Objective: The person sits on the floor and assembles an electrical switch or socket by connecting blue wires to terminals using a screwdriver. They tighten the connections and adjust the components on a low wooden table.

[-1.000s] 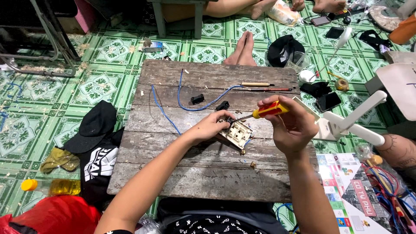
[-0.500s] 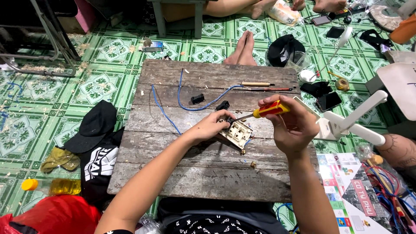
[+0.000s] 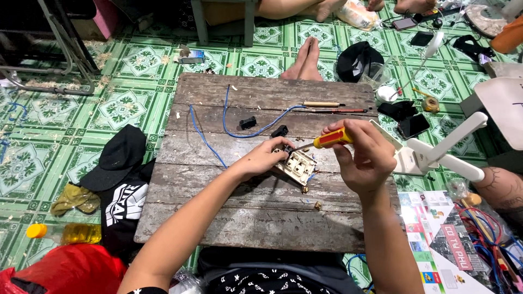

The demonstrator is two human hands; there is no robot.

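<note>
My right hand (image 3: 359,158) grips a screwdriver with a yellow and red handle (image 3: 333,138), its tip pointing left into a beige socket plate (image 3: 297,165). My left hand (image 3: 264,158) pins that plate down on the weathered wooden board (image 3: 229,218). Blue wires (image 3: 229,117) curl across the board behind it, beside two small black parts (image 3: 248,123). Small brass screws (image 3: 317,205) lie loose near the plate.
A second screwdriver with a wooden handle (image 3: 322,104) rests at the board's far edge. Another person's bare feet (image 3: 306,59) lie beyond it. A black cap and shirt (image 3: 117,169) sit left, a white plastic fixture (image 3: 436,152) right, and a yellow bottle (image 3: 65,233) at lower left.
</note>
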